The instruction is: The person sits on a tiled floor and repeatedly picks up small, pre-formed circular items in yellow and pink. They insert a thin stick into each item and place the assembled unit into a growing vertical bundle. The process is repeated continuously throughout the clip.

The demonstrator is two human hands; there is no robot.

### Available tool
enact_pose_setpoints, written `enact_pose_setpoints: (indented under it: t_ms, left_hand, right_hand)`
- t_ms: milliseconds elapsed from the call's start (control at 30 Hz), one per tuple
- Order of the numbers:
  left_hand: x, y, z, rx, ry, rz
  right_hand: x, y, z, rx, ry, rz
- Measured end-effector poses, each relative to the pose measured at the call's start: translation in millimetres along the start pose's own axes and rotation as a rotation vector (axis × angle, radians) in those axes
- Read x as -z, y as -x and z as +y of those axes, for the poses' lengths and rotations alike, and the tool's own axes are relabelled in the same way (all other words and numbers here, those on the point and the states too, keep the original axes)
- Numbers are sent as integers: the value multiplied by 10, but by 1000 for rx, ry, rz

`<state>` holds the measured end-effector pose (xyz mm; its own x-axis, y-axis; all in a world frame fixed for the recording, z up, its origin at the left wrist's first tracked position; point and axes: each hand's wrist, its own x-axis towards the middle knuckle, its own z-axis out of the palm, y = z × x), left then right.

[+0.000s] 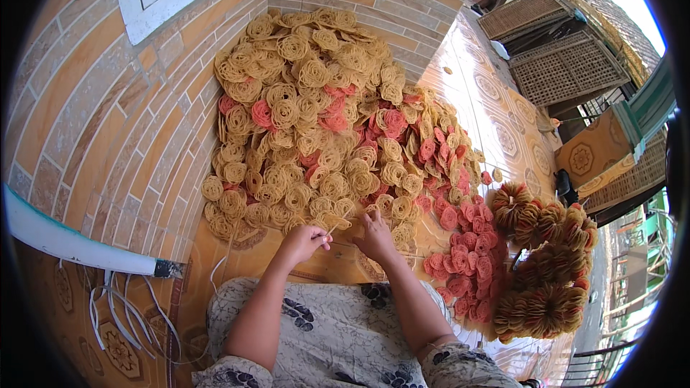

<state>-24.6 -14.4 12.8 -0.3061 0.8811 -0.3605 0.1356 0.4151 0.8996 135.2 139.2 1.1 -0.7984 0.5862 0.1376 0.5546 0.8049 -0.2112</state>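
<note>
- Yellow and pink everywhere: a big heap of round noodle-like crackers (323, 115) banks up against the brick wall (93, 115), piled deep where wall and corner stop it sliding away.
- The person sits on the patterned tile floor (496, 100), flowered cloth (323, 323) over the lap, both forearms reaching out to the near edge of the heap, so every disc is within easy reach.
- The left hand (305, 241) is pinched closed on a thin pale strip (336, 226), fingertips tight, holding it up clear of the floor.
- The right hand (375, 237) lies fingers-down on the crackers at the heap's near edge, touching them; whether it actually grips one I cannot tell, the fingers hide it.
- Just beside the right hand spreads a flat patch of pink crackers (467, 259), kept apart from the yellow ones.
- Further right lie tied bundles of crackers (543, 273), discs stacked on edge and fanned into rings, set well clear of the loose heap.
- On the left, loose white strips (122, 309) trail over the floor beside a long white pole (72, 244), near the left elbow.
- Woven bamboo trays (560, 65) lean at the far right, out of the way.
</note>
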Motion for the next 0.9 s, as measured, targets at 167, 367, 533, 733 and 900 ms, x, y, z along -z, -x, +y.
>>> enact_pose_setpoints:
  t_ms: [167,367,533,733,900]
  left_hand:
    - [9,61,108,58,-215,-79]
    - [-51,33,60,44,-150,-66]
    - [-94,-19,-45,-7,-113,-46]
    - [-108,6,17,11,-228,-65]
    - [-86,31,103,62,-210,-84]
  right_hand:
    - [-95,-127,194,-345,-626,-153]
    - [110,-79,158,-287,-981,-219]
    - [173,-60,255,4,-351,-31]
    - [111,-168,292,-357,-688,-117]
    - [251,-166,248,-485,-1139,-119]
